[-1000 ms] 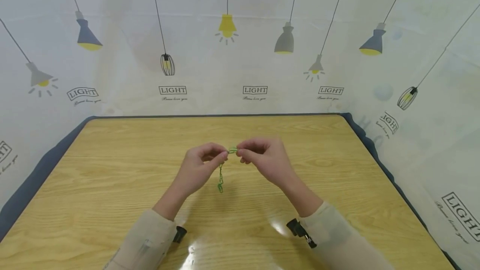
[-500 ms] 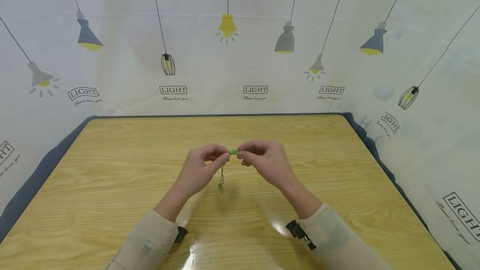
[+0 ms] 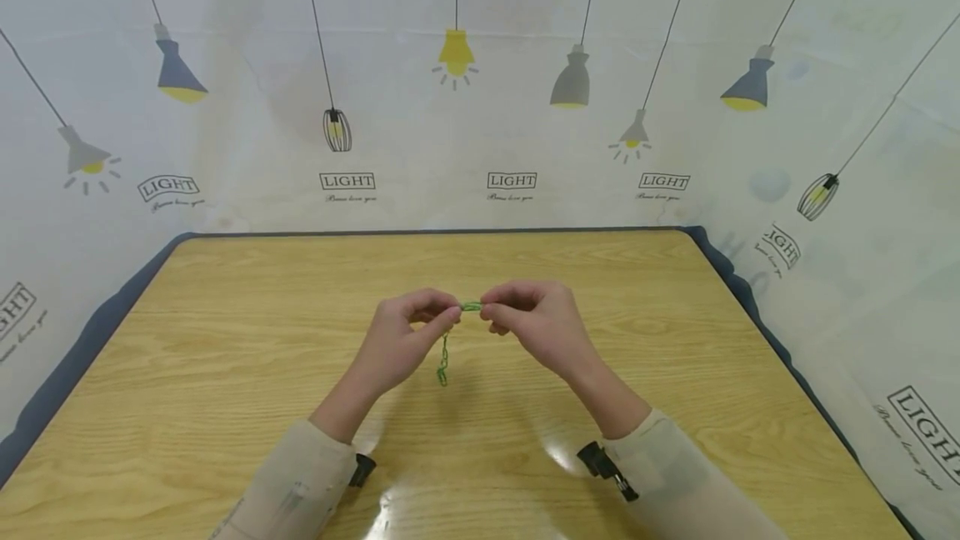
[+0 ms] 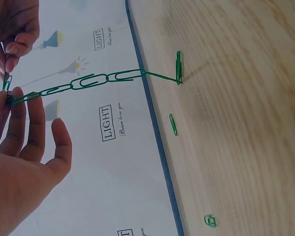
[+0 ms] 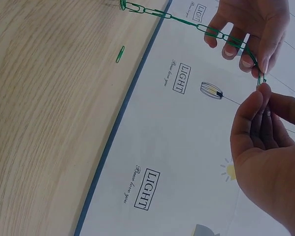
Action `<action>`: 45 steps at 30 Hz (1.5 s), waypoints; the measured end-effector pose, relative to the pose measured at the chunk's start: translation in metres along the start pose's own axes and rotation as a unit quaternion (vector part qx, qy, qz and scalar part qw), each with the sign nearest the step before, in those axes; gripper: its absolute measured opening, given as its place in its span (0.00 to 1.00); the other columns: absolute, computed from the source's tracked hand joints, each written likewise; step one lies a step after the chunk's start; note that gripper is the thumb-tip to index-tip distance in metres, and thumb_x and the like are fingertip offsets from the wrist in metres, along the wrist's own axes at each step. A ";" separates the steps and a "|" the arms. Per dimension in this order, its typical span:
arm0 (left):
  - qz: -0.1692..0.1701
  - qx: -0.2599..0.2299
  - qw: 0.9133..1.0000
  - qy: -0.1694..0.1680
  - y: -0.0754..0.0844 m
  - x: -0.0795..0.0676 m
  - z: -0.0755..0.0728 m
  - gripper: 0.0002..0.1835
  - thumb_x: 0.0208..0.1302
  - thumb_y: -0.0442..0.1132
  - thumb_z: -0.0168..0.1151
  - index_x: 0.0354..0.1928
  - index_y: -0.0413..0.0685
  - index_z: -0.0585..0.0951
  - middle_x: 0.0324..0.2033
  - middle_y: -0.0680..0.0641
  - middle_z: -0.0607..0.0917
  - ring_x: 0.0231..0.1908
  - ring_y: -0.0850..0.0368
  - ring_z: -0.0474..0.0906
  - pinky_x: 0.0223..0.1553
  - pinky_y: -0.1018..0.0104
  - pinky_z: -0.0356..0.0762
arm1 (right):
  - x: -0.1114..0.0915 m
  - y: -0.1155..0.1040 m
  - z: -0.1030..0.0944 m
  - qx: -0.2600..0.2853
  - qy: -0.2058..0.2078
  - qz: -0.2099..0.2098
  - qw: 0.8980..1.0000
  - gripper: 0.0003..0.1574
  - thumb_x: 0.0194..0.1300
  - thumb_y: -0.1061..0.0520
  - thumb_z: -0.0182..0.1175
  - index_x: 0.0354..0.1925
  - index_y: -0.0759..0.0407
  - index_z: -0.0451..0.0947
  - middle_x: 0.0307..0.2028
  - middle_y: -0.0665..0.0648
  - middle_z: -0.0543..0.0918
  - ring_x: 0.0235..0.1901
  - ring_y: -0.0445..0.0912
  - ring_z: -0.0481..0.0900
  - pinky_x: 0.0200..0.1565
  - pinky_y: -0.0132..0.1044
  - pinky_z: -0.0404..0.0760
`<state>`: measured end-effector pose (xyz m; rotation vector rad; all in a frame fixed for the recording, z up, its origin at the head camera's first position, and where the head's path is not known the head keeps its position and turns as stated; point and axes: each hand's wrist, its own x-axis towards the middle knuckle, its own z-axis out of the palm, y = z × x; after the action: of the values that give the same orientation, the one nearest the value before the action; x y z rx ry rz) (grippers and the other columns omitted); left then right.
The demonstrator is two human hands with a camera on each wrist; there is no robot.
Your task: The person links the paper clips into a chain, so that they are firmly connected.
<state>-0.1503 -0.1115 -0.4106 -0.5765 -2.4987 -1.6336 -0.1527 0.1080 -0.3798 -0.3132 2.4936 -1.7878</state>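
Covering the forearms: pale left sleeve (image 3: pixel 288 477) and pale right sleeve (image 3: pixel 686 477), each with a black fitting (image 3: pixel 609 471) at the inner side of the cuff.
Left hand (image 3: pixel 397 342): raised above the table, gripping the upper end of the chain between thumb and index finger; remaining fingers bent and spread apart.
Right hand (image 3: pixel 542 323): level with the left and just beside it, pinching a green paper clip (image 3: pixel 471 307) by one end.
Clip between hands: roughly horizontal, spanning the narrow gap; its join to the chain is hidden by the left fingertips.
Chain (image 4: pixel 108 77): linked green paper clips, hanging from the left fingertips; lowest clip (image 4: pixel 179 66) turned crosswise. Contact with the table cannot be determined.
Table (image 3: pixel 262 357): light wood grain, glossy, with reflections near the cuffs.
Loose items: one green clip (image 4: pixel 173 124) on the table; a further small green piece (image 4: pixel 210 221) lies apart, form unclear.
Far edge: dark blue border (image 3: pixel 435 231).
Backdrop (image 3: pixel 420 132): white, printed with hanging lamps (image 3: pixel 453 47) and "LIGHT" lettering (image 3: pixel 512 180).
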 end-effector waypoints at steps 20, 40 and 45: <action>0.015 0.020 1.000 0.005 -0.001 0.001 0.001 0.09 0.77 0.42 0.65 0.50 0.48 0.89 0.44 0.47 0.93 0.43 0.55 0.89 0.49 0.57 0.88 | -0.002 0.011 -0.006 0.022 -0.010 0.007 1.000 0.07 0.69 0.58 0.71 0.43 0.60 0.91 0.39 0.64 0.92 0.36 0.56 0.89 0.40 0.38 0.88; -0.026 -0.022 0.999 -0.015 -0.004 -0.003 0.002 0.10 0.78 0.42 0.65 0.51 0.46 0.88 0.43 0.47 0.92 0.46 0.52 0.89 0.52 0.54 0.88 | -0.006 0.009 -0.011 -0.021 0.022 -0.040 0.999 0.07 0.72 0.61 0.68 0.44 0.61 0.91 0.39 0.59 0.93 0.36 0.47 0.90 0.42 0.34 0.89; -0.021 -0.032 0.998 -0.044 -0.004 -0.002 0.005 0.10 0.77 0.43 0.66 0.54 0.50 0.87 0.47 0.48 0.92 0.49 0.53 0.88 0.56 0.50 0.85 | -0.009 0.004 -0.011 -0.051 0.033 -0.108 0.992 0.07 0.73 0.64 0.67 0.46 0.62 0.90 0.40 0.62 0.93 0.36 0.46 0.90 0.40 0.32 0.89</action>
<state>-0.1493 -0.1088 -0.4171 -0.6213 -2.5454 -1.7452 -0.1466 0.1213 -0.3810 -0.5605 2.6945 -1.7729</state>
